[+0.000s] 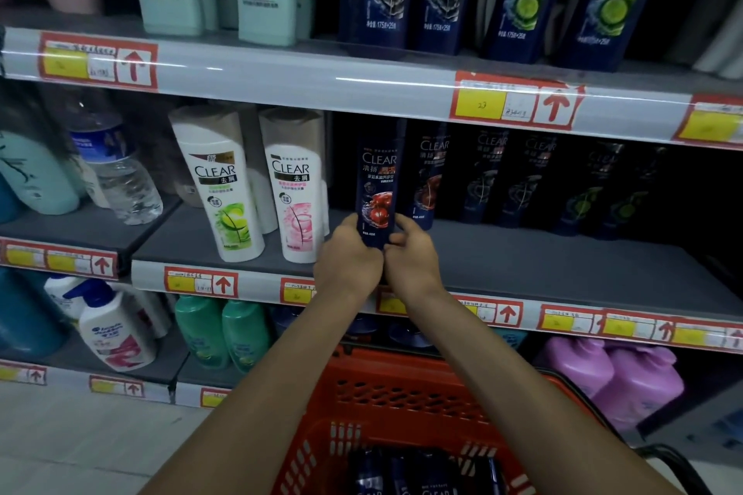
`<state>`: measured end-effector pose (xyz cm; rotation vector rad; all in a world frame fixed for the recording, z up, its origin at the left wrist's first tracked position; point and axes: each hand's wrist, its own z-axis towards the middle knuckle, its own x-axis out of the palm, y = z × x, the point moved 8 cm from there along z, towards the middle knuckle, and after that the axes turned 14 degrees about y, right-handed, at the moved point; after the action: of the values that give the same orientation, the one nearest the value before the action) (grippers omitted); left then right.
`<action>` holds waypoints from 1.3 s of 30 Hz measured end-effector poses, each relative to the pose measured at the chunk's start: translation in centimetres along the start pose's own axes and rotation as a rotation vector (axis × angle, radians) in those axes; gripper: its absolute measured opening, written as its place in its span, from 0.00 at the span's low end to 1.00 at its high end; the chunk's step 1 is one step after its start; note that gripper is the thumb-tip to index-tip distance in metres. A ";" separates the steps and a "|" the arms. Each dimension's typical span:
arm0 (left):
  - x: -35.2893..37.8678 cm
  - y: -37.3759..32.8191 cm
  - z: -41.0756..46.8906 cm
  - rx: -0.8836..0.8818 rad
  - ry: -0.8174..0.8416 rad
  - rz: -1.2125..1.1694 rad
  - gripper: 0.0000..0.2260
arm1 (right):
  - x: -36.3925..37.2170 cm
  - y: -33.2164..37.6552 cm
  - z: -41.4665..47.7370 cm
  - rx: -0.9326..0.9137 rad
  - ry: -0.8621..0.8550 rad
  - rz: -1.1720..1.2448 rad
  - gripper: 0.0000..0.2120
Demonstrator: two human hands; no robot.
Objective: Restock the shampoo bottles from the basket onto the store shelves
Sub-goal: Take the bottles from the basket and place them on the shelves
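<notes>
In the centre of the frame, the left hand (347,255) and the right hand (414,253) meet round the foot of a dark shampoo bottle (378,185). The left hand's fingers are curled round the bottle's lower left side. The right hand's thumb and fingers are bent in against its lower right edge, gripping it there. The bottle stands upright, its label with red fruit facing out, over the front part of the middle shelf (522,265). Its base is hidden by the hands, so whether it rests on the board cannot be told. Just right of it and further back stands a row of dark bottles (494,177), the nearest bearing the same red picture. Just left of it stand a white bottle with a green picture (225,193) and a white bottle with a pink picture (297,189). Further left, a clear water bottle (120,173) stands on a neighbouring shelf. Red and yellow price tags (514,102) run along the shelf edges. At the bottom centre, under the forearms, sits a red basket (402,394) with more dark bottles (406,474) lying in it. At the lower right stand purple jugs (619,378)
</notes>
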<state>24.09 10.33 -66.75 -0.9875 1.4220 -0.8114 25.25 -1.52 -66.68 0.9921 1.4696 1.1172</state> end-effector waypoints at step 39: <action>-0.3 -1.7 -6.3 0.217 0.173 0.495 0.32 | -6.8 2.8 -7.1 -0.057 0.173 -0.664 0.37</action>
<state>18.02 9.52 -64.48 -0.3786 1.5980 -0.6710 19.51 -8.43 -61.92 0.3160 1.7173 0.7563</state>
